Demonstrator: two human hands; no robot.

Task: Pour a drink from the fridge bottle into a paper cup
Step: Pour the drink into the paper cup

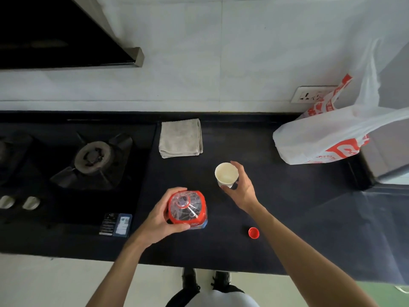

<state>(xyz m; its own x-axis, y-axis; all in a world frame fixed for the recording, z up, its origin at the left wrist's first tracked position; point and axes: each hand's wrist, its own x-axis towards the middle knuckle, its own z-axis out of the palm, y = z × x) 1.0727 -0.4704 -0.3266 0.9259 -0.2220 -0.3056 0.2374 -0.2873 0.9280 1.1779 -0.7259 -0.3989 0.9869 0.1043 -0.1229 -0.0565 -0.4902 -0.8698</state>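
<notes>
A clear plastic bottle (188,209) with a red label stands upright on the dark counter (287,207), seen from above with its mouth uncapped. My left hand (159,220) grips its left side. A white paper cup (226,174) stands upright to the upper right of the bottle, and its inside looks pale. My right hand (242,189) wraps around the cup's right side. The bottle's red cap (253,232) lies alone on the counter near the front edge, below my right forearm.
A folded grey cloth (181,138) lies at the back of the counter. A gas hob (93,158) fills the left. A white and red plastic bag (332,138) sits at the right, beside a wall socket (309,94). Small cards (116,224) lie left of the bottle.
</notes>
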